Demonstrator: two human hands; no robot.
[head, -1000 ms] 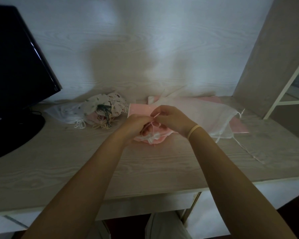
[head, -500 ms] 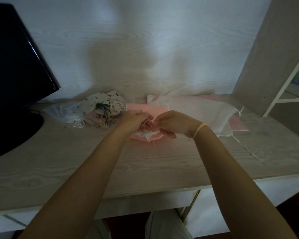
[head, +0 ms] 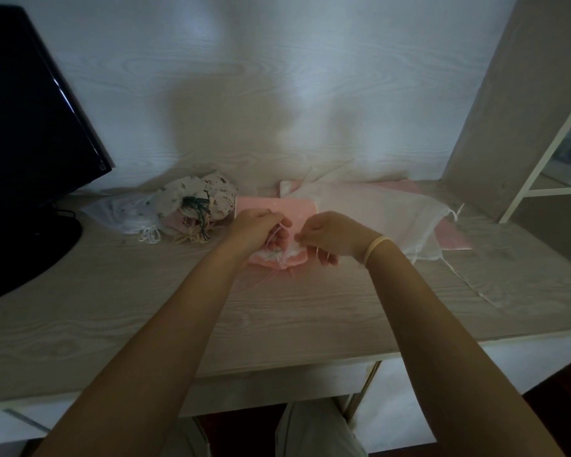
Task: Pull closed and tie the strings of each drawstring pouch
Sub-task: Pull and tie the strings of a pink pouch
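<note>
Compared with a moment before, we have drawn our hands a little apart over the pink pouch point(head: 279, 257), so we judge the knot is being pulled tight. Our left hand point(head: 257, 227) and right hand point(head: 330, 232) are both curled, each pinching a thin white string point(head: 272, 237). The pouch lies on the desk point(head: 145, 308) between them, its mouth gathered and frilly white.

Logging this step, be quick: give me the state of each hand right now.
Left hand: closed, pinching a drawstring of the pink pouch.
Right hand: closed, pinching the pouch's other string.
</note>
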